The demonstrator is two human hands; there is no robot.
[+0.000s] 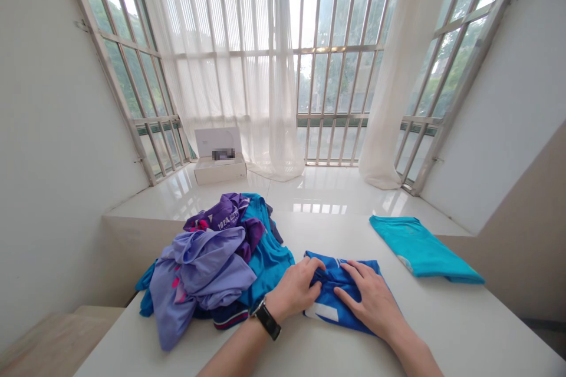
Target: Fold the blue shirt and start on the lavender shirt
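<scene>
A folded blue shirt [341, 274] with white markings lies on the white table [464, 330] in front of me. My left hand [295, 290], with a black watch on its wrist, has its fingers curled and gripping the shirt's left edge. My right hand [370, 297] lies flat on top of the shirt, fingers stretched out and pressing it down. To the left, touching my left hand's side, sits a heap of unfolded clothes [216, 259] in lilac, purple and teal.
A folded teal shirt [420, 250] lies at the table's far right. Beyond the table is a glossy white window ledge [318, 188] with an open white box [220, 156], sheer curtains and barred windows. A wooden step [53, 339] is at lower left.
</scene>
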